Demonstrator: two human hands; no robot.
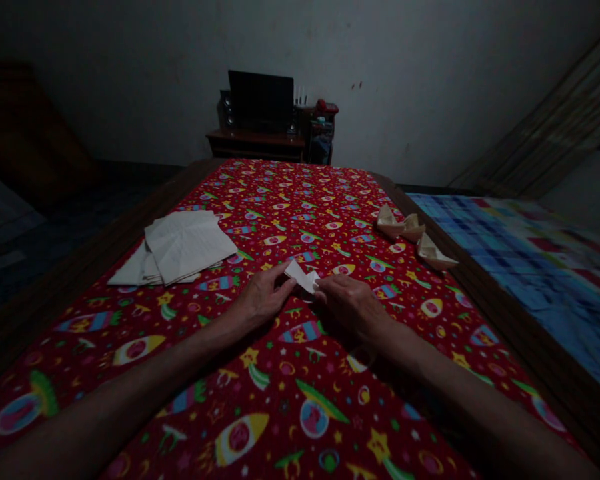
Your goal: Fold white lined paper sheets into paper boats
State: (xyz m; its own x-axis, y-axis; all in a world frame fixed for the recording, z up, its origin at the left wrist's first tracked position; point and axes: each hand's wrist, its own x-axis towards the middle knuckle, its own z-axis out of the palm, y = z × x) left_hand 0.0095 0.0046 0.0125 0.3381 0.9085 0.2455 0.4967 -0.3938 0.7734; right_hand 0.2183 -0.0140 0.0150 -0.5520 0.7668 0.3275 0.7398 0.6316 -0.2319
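A small piece of folded white paper (303, 275) is held just above the red patterned cloth, in the middle of the view. My left hand (266, 291) pinches its left end between thumb and fingers. At its right end, the fingers of my right hand (349, 301) are closed on the paper. Farther right on the cloth stand several folded paper boats (434, 253), close together in a line. On the left lies a pile of creased paper sheets (193, 245), loosely stacked.
The red cloth (240, 373) with rockets and stars covers a surface with dark wooden edges (485, 320). Beyond its far end, a monitor (261, 99) and speakers stand on a low desk (255, 141). A blue checked cover (520, 267) spreads at the right.
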